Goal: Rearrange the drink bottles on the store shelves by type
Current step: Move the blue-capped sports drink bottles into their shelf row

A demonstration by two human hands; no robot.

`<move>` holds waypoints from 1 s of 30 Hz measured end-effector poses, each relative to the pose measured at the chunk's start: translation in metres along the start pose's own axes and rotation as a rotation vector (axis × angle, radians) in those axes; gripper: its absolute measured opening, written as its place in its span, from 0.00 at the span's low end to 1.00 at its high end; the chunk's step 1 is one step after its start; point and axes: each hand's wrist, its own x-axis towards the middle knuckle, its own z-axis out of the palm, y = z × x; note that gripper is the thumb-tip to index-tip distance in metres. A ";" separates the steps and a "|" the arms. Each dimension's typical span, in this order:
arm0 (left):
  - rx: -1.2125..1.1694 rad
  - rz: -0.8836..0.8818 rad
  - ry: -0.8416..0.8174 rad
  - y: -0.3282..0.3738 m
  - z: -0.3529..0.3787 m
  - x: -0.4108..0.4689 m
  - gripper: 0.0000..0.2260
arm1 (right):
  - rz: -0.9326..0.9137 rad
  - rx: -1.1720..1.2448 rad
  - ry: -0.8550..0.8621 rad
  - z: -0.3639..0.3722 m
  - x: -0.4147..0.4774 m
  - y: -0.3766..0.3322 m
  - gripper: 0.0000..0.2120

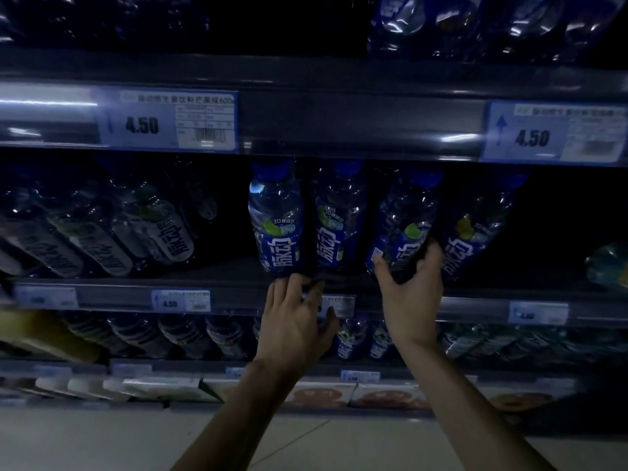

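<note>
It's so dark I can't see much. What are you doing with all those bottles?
Someone is sorting drinks on a shop shelf. The right grip holds the low part of a bottle, the third in a row of four with blue labels. The left grip is at the shelf edge, just under the first two bottles. It's too dark to tell if it holds anything.

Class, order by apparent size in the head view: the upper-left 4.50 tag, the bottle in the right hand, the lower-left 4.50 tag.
1. Upper-left tag and held bottle, too alike to rank.
2. Lower-left tag, clearly smallest.
</note>
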 end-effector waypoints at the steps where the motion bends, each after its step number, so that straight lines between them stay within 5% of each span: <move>1: -0.023 -0.005 -0.010 0.000 0.000 0.000 0.19 | 0.012 -0.037 0.016 -0.001 -0.004 -0.003 0.32; 8: -0.286 -0.111 0.129 -0.028 -0.019 -0.012 0.13 | -0.319 -0.224 0.055 -0.019 -0.043 -0.020 0.17; 12: -0.427 -0.322 0.260 -0.050 -0.038 -0.009 0.15 | -0.308 -0.212 -0.022 -0.011 -0.038 -0.042 0.16; 17: -0.588 -0.463 0.208 -0.058 -0.042 0.009 0.31 | -0.306 -0.261 -0.072 0.014 -0.017 -0.067 0.22; 24: -0.704 -0.472 0.181 -0.061 -0.027 0.024 0.35 | -0.299 -0.260 -0.048 0.030 -0.018 -0.070 0.21; 30: -0.772 -0.459 0.208 -0.057 -0.020 0.031 0.33 | -0.053 -0.170 0.075 0.046 -0.036 -0.063 0.26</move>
